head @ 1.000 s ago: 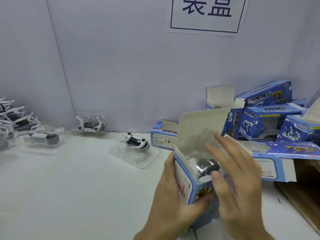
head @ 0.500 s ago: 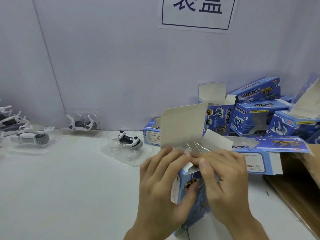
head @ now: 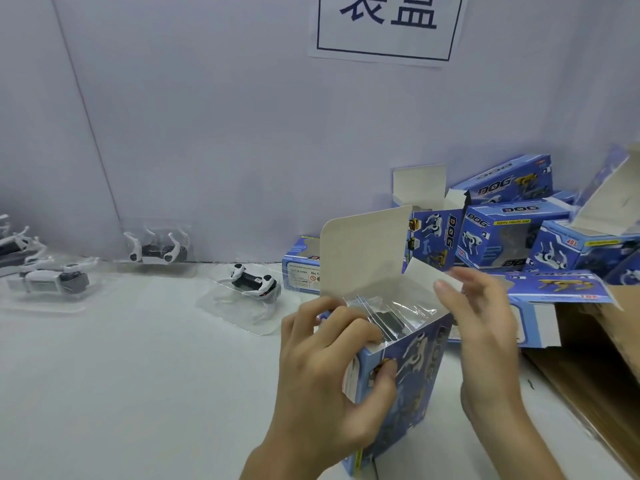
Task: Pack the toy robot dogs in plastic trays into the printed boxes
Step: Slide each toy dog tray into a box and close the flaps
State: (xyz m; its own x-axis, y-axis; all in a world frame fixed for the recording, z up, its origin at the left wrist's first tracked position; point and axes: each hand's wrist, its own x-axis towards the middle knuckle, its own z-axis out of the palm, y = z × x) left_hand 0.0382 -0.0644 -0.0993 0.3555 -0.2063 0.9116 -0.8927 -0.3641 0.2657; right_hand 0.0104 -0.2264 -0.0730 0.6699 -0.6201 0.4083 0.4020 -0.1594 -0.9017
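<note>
A blue printed box (head: 412, 372) stands upright in front of me with its top lid flap (head: 363, 251) raised. Inside its open top shows a clear plastic tray (head: 391, 313) with a dark toy dog. My left hand (head: 325, 372) grips the box's left side, thumb on the front face and fingers curled over the top edge. My right hand (head: 485, 327) is at the box's right side, fingers straight, touching the small right side flap (head: 427, 275). Three more toy dogs in trays lie on the table: one (head: 252, 284) near the middle, one (head: 157, 249) by the wall, one (head: 55, 277) at the left.
A pile of blue printed boxes (head: 512, 233) lies at the back right, some with open flaps. A brown cardboard carton (head: 602, 348) sits at the right edge. More toy dogs (head: 14, 240) crowd the far left. A paper sign (head: 384, 26) hangs on the wall.
The right hand has drawn back from the box top to its right side flap. The left fingers now curl over the left top edge. The tray sits lower inside the box.
</note>
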